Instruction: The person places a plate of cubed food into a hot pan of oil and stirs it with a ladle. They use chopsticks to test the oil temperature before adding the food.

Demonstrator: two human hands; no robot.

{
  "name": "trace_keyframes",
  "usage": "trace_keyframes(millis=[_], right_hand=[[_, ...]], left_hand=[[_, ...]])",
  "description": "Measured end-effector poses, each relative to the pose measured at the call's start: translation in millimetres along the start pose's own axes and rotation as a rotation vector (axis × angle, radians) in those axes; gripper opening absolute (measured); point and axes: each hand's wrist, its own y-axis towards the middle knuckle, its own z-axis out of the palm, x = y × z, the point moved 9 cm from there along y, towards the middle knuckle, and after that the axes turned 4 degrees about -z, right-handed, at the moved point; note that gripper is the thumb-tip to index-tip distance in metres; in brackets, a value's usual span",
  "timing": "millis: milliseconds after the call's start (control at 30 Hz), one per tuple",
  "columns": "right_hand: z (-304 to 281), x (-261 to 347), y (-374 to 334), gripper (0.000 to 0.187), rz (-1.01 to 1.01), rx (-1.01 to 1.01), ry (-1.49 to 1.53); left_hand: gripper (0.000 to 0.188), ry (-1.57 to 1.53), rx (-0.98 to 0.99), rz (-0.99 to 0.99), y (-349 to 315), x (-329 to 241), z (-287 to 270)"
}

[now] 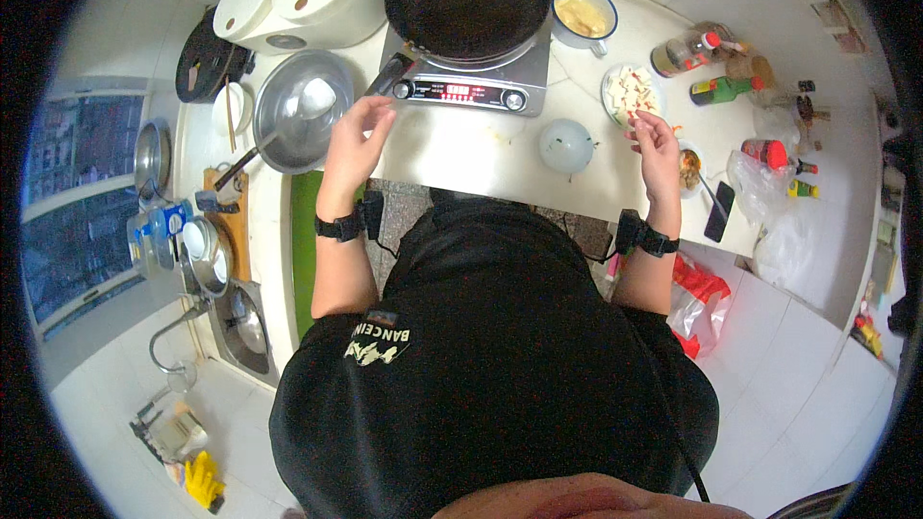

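Note:
A black frying pan [466, 0] sits on a silver induction cooker [460, 92] with a lit red display. Its dark handle [389, 74] points toward me and to the left. My left hand [361, 139] hovers just below that handle, beside a large steel bowl [288, 135]; its fingers are loosely bent and hold nothing visible. On the right, my right hand [657, 147] is at the near edge of a plate of white chopped pieces [630, 91], thumb and fingers apart. Whether its fingertips touch the plate is unclear. Between my hands stands a small pale bowl [565, 145].
An enamel mug [584, 14] with yellowish contents stands right of the pan. Farther right are a small dish [689, 168], a phone [719, 211], a green bottle [726, 89] and a plastic bag [760, 183]. A white twin-lidded container [327, 0] stands back left; a sink [240, 327] lies left.

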Motion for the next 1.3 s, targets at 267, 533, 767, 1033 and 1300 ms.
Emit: trace_keyframes(millis=[267,533,767,1033,1300], right_hand=[[38.9,8.2,-18.2,0.029,0.014,-0.045,0.015],[72.1,25.3,-22.1,0.029,0.017,-0.026,-0.042],[82.3,36.3,-13.7,0.029,-0.024,-0.002,-0.091],[88.2,43.4,-6.4,0.03,-0.041,0.051,-0.056],[90.2,39.2,0.2,0.032,-0.035,0.092,-0.087]], left_hand=[[0.034,0.3,-0.132,0.218,26.8,21.5,-20.8],[0.059,0.311,-0.051,0.131,30.2,66.1,-12.5],[0.062,0.39,-0.012,0.062,38.7,75.6,-2.9],[0.06,0.207,0.04,0.051,31.8,68.3,-6.1],[0.059,0.209,-0.046,0.085,31.7,79.0,2.3]])
